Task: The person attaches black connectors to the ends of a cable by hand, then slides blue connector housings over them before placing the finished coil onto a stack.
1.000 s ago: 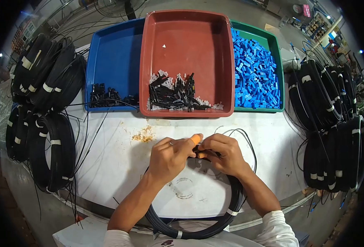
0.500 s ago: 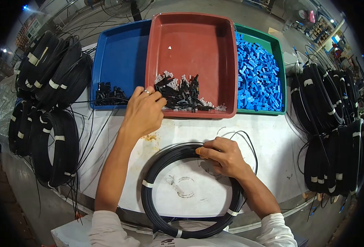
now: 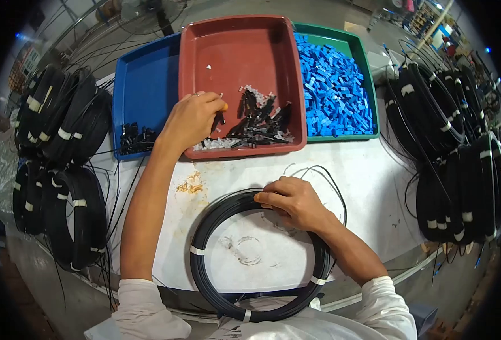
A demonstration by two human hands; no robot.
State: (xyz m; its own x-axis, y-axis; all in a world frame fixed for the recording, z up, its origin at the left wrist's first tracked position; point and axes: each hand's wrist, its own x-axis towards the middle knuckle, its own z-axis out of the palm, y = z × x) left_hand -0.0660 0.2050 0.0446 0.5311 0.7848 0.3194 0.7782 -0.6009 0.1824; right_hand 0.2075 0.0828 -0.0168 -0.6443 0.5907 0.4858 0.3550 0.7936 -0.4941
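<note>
My left hand (image 3: pixel 193 120) is over the left side of the red tray (image 3: pixel 187 68), thumb and fingers pinched around a small black connector piece (image 3: pixel 221 118), mostly hidden by the hand. Beneath and to its right lie a heap of black connector parts (image 3: pixel 257 116) and small clear-white pieces (image 3: pixel 219 143). My right hand (image 3: pixel 295 203) grips the top of a coil of black cable (image 3: pixel 201 273), its fingers closed round the strands. White tape bands hold the coil, which leans from the table toward my lap. One loose cable end loops up past my right wrist.
A blue tray (image 3: pixel 143 73) with black parts (image 3: pixel 137 139) stands left, partly behind the red one. On the right is a green tray (image 3: pixel 369 79) full of blue connector pieces (image 3: pixel 336 90). Taped cable coils are stacked left (image 3: pixel 77 209) and right (image 3: pixel 460 192) of the white tabletop (image 3: pixel 363 187).
My left hand has lifted from the red tray's near-left corner further into it, now with a black piece in the fingers. The view has shifted slightly; my right hand keeps its hold on the coil.
</note>
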